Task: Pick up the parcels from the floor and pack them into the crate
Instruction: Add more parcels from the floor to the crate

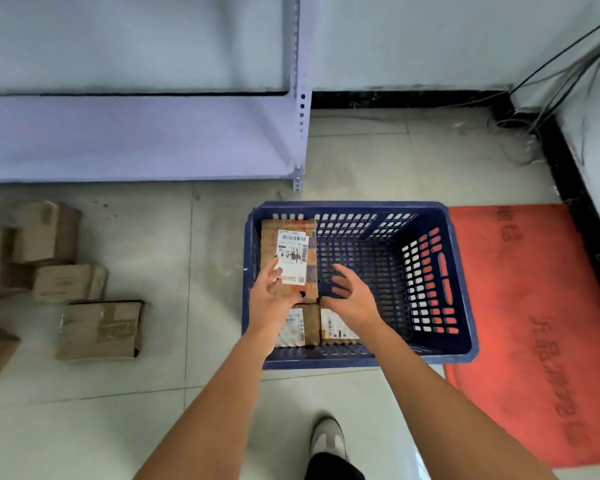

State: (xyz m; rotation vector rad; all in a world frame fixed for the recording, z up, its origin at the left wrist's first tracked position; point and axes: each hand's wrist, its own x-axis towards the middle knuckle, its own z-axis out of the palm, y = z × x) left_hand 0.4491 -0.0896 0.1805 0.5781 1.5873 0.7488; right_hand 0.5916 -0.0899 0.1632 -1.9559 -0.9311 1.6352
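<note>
Both hands are over the dark blue plastic crate with holes in its sides [440, 271]. The left hand [274, 296] has its fingers spread, touching the long brown cardboard parcel with a white label [290, 258], which lies at the far left inside the crate. The right hand [352, 292] is spread too, holding nothing.

I think it is best to push this parcel flat against the left wall, so more fit. Two small labelled parcels [312, 327] sit at the near side.

More brown cardboard boxes [99, 329] wait on the pale tiled floor [205, 278], far left. A red mat [534, 306] lies right of the crate. A grey metal shelf [146, 133] stands behind. Nothing blocks the way.
</note>
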